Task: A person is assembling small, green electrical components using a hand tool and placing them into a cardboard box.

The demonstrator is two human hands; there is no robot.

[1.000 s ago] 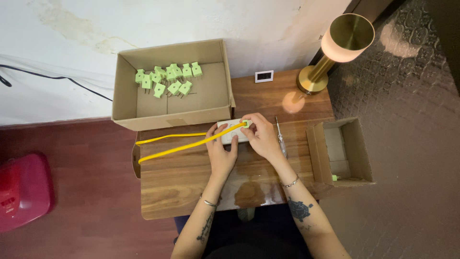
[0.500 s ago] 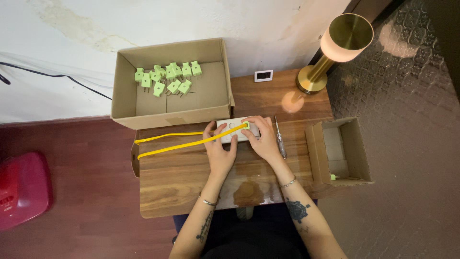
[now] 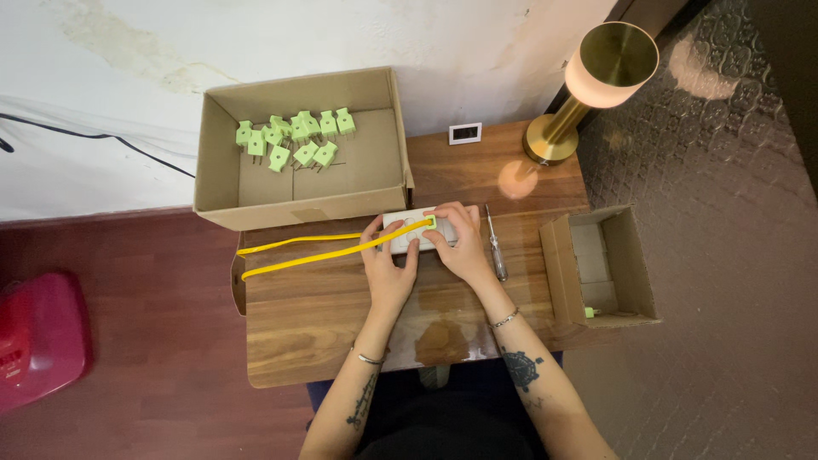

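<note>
Wooden table (image 3: 341,341) by white wall, red floor at left: both hands on small white block at table's far edge.

L hand (image 3: 388,264) and R hand (image 3: 456,243) pinch white block (image 3: 407,230) from either side, fingers curled on it, tips close together. Yellow strap (image 3: 307,254) w/ green tip runs left from block across table. Screwdriver (image 3: 496,254) just right of R hand. Large carton (image 3: 298,149) w/ green plugs (image 3: 294,136) behind; small carton (image 3: 601,264) at right; brass lamp (image 3: 588,85) far right.

The white block (image 3: 407,232) at frame centre is mostly hidden under both hands; the red object (image 3: 34,341) is cut by the left edge.
</note>
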